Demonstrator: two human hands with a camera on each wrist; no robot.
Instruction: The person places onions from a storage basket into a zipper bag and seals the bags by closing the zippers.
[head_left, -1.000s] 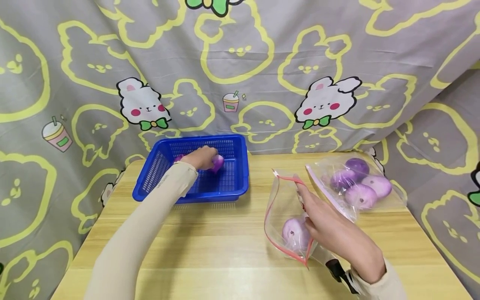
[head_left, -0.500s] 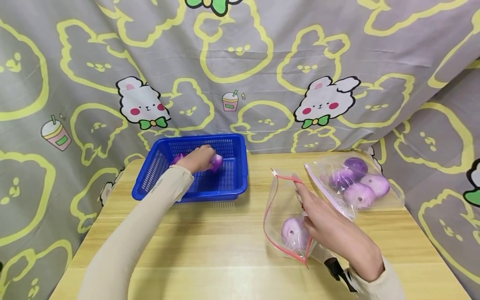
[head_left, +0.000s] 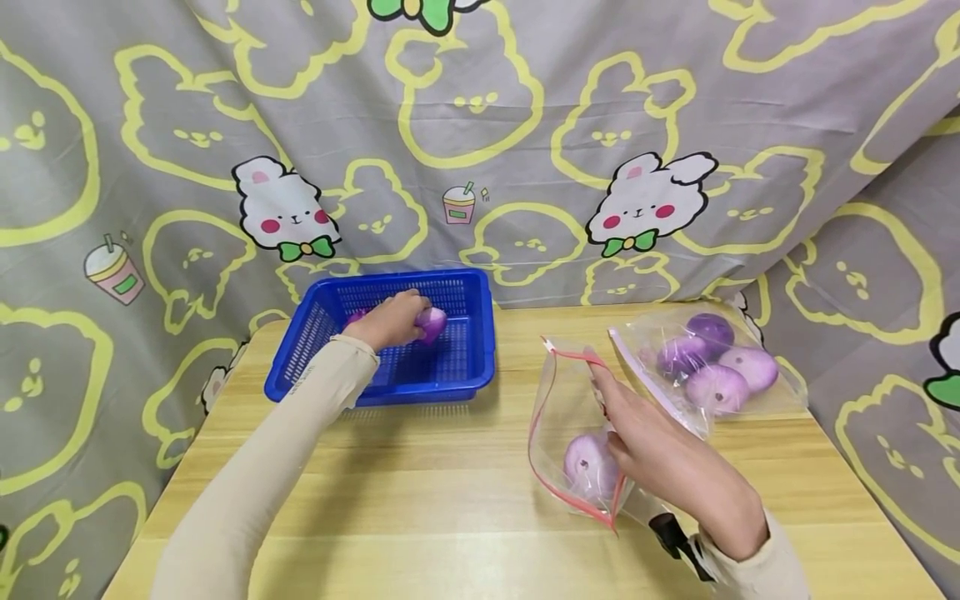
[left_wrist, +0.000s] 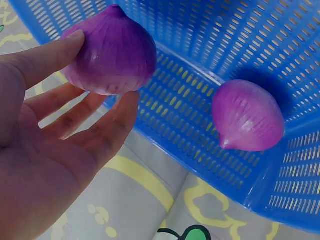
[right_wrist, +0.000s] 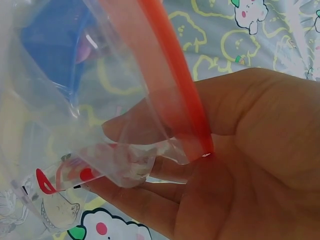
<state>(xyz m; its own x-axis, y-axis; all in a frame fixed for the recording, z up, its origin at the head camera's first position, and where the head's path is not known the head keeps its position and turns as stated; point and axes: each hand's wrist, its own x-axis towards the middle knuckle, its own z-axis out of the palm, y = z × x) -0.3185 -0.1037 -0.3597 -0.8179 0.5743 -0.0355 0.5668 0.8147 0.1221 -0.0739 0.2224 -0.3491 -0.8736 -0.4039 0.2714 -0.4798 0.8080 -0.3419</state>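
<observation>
Inside the blue basket (head_left: 486, 375), my left hand (head_left: 390, 320) holds a purple onion (left_wrist: 112, 55) between its thumb and fingers. A second onion (left_wrist: 247, 115) rests in the basket in the left wrist view; in the head view the hand mostly hides it. On the right, my right hand (head_left: 667, 450) grips the side of a clear zip bag (head_left: 555, 408) with a red seal. The bag's mouth gapes, and an onion (head_left: 589, 465) sits inside it. Seen from the right wrist, the thumb lies over the plastic near the red strip (right_wrist: 185, 80), with the fingers behind.
Behind the right hand, a second clear bag (head_left: 783, 398) with a pale purple seal lies on the wooden table (head_left: 420, 517), with several onions (head_left: 718, 389) in it. A patterned grey curtain (head_left: 517, 125) hangs behind and at both sides.
The left hand and forearm have shifted slightly left within the basket, with the onion still at the fingers. The right hand and its bag stay in place.
</observation>
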